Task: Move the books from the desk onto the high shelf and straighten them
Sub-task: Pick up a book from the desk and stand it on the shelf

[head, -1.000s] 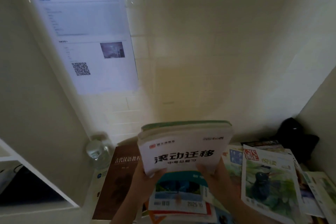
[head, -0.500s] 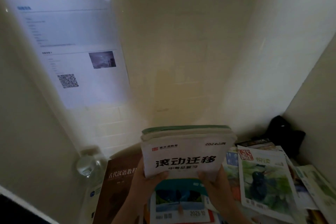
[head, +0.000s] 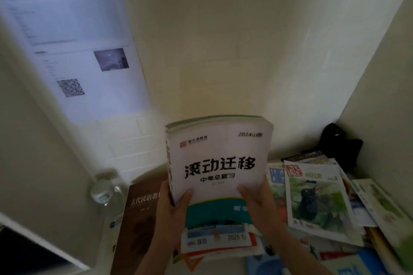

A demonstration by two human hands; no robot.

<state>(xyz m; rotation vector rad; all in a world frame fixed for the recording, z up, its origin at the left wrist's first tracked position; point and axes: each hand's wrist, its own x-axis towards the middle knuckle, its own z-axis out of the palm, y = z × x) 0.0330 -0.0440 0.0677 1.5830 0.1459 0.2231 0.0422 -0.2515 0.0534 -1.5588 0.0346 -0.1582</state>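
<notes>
The table carries a loose spread of books and magazines. Above it, the thick white paperback book with black characters is held upright, cover toward the camera, long axis nearly vertical, spine at the left. The left hand and the right hand each have their grip clamped on its lower corners. The step looks like lifting; next it needs raising to the high shelf, which is not in view.

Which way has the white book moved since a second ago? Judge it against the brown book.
Yes: the white book rose relative to the brown book.
</notes>
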